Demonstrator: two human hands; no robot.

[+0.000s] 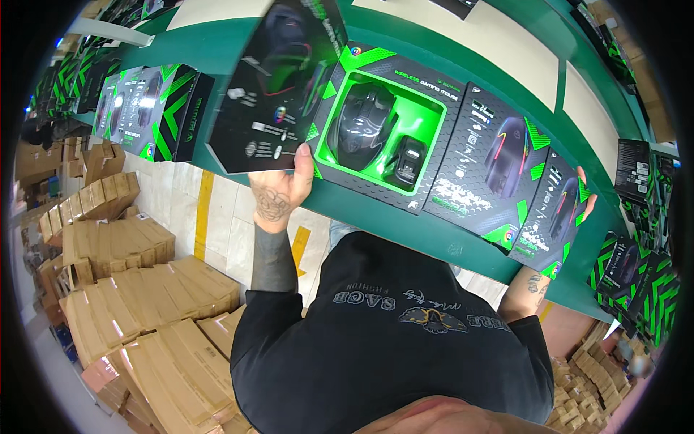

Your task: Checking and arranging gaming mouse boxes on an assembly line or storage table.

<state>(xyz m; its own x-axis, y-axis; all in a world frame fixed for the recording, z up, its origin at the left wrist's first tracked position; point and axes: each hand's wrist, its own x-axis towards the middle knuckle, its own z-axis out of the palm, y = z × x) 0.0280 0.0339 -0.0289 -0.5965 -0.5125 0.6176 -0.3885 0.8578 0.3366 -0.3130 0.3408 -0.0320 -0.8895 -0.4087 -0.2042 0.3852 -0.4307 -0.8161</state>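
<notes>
A black mouse box (414,205) is on the green table in front of me, its green inner tray showing. A black computer mouse (359,124) lies in the tray beside a small black adapter-like piece (410,160). On the box's left, a dark printed panel (271,94) stands tilted up, and my left hand (280,194) is closed on its lower edge, thumb in front. To the right lie a printed panel (483,163) and a narrower one (553,210). Fingers of my right hand (590,205) wrap round the narrower panel's far edge; the panel hides the palm.
Several black and green boxes (148,112) stand at the table's left end. More boxes (632,278) sit at the right. The green table (361,206) has a raised ledge with cream panels (506,40) behind it. Brown cartons (144,304) are stacked on the floor at left.
</notes>
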